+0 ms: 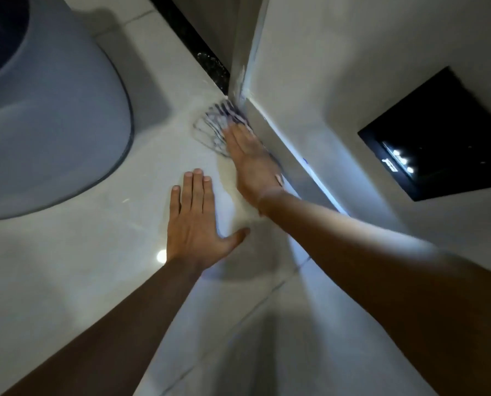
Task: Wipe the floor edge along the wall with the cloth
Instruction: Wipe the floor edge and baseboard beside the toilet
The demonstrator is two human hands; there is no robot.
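A striped white and dark cloth (214, 125) lies on the pale tiled floor (95, 252), pushed into the corner where the skirting meets a door frame. My right hand (251, 161) lies flat on the cloth's near part, fingers straight, pressing it against the base of the white wall (310, 110). My left hand (195, 221) rests flat on the floor tile beside it, fingers together and thumb spread, holding nothing. The cloth's far part looks blurred.
A large grey round tub (47, 124) stands on the floor at the left. A black strip of threshold (198, 50) runs away from the corner. A dark square panel (438, 135) is set in the wall at the right.
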